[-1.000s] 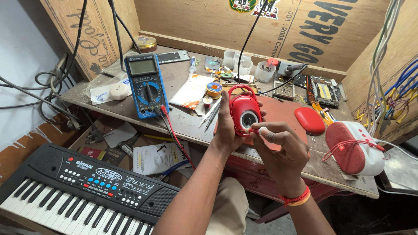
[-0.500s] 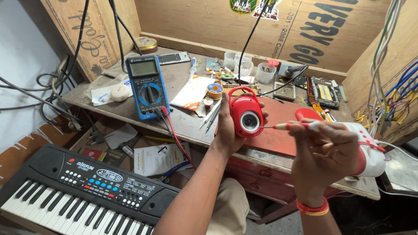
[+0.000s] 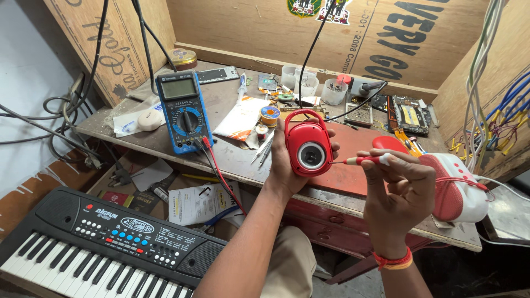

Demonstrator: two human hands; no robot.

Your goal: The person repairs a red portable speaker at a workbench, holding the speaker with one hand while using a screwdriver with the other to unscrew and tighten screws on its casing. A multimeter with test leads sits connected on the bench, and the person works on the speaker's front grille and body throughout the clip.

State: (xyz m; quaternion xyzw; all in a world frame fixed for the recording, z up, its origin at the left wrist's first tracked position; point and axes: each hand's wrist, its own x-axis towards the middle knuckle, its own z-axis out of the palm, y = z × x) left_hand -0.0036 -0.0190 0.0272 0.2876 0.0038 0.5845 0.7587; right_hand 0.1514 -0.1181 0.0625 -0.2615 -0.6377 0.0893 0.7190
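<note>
Since half a second ago the right hand (image 3: 400, 193) has drawn in toward the body, and the screwdriver's tip has come back to the red speaker. The left hand (image 3: 287, 160) holds this small red speaker (image 3: 308, 143) upright above the front edge of the counter (image 3: 232, 157), fingers wrapped round its back and sides, its round grey-and-white face turned to the camera. The right hand's fingers are pinched round a thin red-handled screwdriver (image 3: 361, 160), held level; its tip seems to touch the speaker's right edge, though the contact point is too small to be sure. On the counter to the left lies a blue multimeter (image 3: 183, 111) with red and black leads. To the right rests a white and red speaker shell (image 3: 455, 187). A black toy keyboard (image 3: 94, 243) sits below at the lower left.
</note>
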